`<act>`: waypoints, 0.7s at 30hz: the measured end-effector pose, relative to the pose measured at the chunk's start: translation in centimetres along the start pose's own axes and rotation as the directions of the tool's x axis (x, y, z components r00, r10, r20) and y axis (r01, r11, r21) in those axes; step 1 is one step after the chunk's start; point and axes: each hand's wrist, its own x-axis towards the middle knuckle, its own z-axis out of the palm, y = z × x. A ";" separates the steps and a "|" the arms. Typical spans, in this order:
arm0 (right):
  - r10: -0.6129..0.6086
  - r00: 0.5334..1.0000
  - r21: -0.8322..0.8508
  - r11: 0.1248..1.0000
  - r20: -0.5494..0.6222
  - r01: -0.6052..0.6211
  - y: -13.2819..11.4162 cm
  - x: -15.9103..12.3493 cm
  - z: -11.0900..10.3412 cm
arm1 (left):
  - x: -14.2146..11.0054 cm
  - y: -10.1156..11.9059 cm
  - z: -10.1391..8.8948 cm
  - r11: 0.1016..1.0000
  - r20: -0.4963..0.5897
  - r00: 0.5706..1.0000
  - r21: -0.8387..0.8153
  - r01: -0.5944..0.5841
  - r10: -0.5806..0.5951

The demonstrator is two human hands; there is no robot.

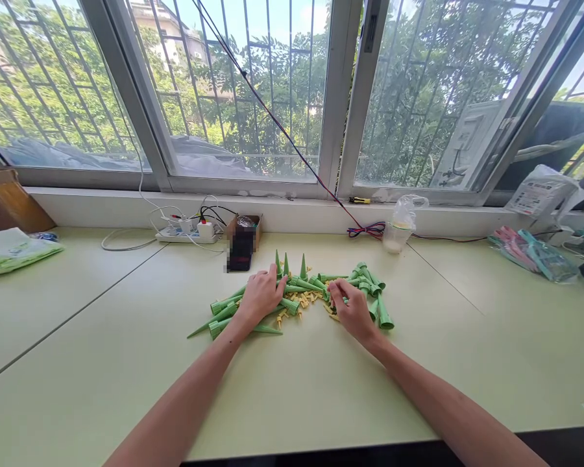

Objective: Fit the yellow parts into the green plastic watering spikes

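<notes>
Green pointed plastic cones (224, 312) with ribbed collars lie in a heap on the table, and small yellow pointed pieces (305, 299) are scattered among them. My left hand (263, 295) reaches over the left part of the heap, with its finger and thumb closed about the base of an upright green cone (278, 261). Close by, another upright cone (303, 267) stands with its tip up. At the heap's right part, my right hand (351, 305) is pinched closed. Whatever sits between its fingertips is too small to name. More green cones (383, 312) lie beside that hand.
Along the window wall are a power strip (187, 235) with cables, a small cardboard box (255, 227), a dark phone-like object (240, 253) and a plastic cup with a bag (398, 235). Plastic packets (535, 253) lie right; a green-white bag (17, 250) lies left.
</notes>
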 end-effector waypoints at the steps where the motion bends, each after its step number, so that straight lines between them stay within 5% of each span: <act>1: 0.000 1.000 0.000 1.000 0.000 0.000 0.0 0.0 0.0 | 0.0 0.0 -0.1 1.000 -0.003 1.000 0.005 -0.005 0.005; 21: 0.003 1.000 -0.005 1.000 0.010 -0.003 0.1 0.1 0.0 | -0.4 0.5 -0.3 0.968 -0.044 0.976 -0.121 -0.219 0.216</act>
